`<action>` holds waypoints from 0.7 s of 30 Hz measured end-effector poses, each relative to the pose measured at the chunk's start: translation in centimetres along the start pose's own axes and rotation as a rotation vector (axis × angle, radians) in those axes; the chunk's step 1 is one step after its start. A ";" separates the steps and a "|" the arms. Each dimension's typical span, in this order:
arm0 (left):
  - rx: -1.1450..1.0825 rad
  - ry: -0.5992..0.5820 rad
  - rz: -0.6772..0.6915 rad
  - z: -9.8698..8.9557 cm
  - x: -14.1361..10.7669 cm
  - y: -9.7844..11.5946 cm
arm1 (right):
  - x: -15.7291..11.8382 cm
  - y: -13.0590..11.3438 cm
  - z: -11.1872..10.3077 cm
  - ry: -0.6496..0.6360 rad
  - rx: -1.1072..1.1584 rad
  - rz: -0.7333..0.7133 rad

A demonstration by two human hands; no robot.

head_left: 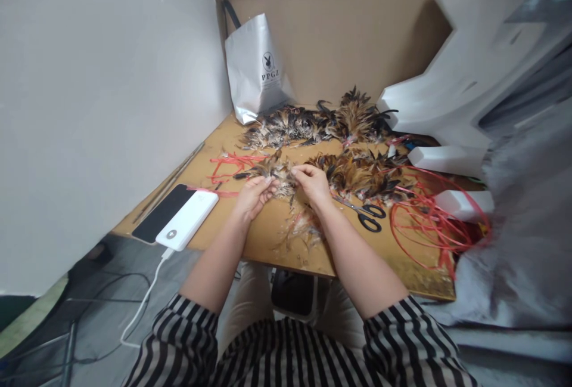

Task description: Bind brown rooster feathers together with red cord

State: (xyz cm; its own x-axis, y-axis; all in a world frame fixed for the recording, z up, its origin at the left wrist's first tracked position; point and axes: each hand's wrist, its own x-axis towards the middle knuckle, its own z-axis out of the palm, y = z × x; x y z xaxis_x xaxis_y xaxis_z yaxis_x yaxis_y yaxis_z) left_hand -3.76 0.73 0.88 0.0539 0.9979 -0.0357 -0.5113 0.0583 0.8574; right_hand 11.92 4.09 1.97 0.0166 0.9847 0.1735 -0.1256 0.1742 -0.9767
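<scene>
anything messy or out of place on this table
Mostly the red plastic twine, sprawled in a loose tangle at the table's right end. Loose feather scraps also litter the front edge, apart from the fuller bunches. Nothing looks clearly broken.

So the top (286, 354) is all stripes, black on a pale greyish beige, pretty bold stuff. They run roughly up and down over the front. The left sleeve (179, 336) and right sleeve (411, 339) match it, kinda loose and puffy, and both end around the elbow. There's a band at each sleeve end with its own short stripes, could be a cuff or just a fold, honestly can't tell. Forearms are bare below that, and so are the left hand (257, 196) and right hand (313, 184). Pants (248, 297) are a plain light beige, a bit creased.
</scene>
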 end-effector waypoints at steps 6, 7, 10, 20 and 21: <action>-0.102 0.061 0.014 -0.3 0.2 0.6 | 1.1 1.5 -1.1 0.032 -0.321 -0.140; -0.100 0.066 0.009 -0.3 0.2 0.6 | 1.1 1.6 -1.2 0.017 -0.399 -0.157; -0.099 0.070 0.009 -0.2 0.2 0.6 | 0.7 1.4 -1.2 -0.037 -0.679 -0.212; -0.098 0.027 -0.006 -0.3 0.3 0.2 | -0.5 0.5 -0.3 -0.142 -1.152 -0.257; -0.093 0.027 -0.007 -0.3 0.3 0.2 | -0.4 0.5 -0.3 -0.143 -1.153 -0.250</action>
State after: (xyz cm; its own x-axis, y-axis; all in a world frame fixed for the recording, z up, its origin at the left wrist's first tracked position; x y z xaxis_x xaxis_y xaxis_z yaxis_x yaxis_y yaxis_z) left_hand -4.07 1.06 0.86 0.0355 0.9978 -0.0566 -0.5882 0.0667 0.8060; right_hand 12.10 3.75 1.38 -0.2063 0.9257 0.3170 0.8334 0.3360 -0.4388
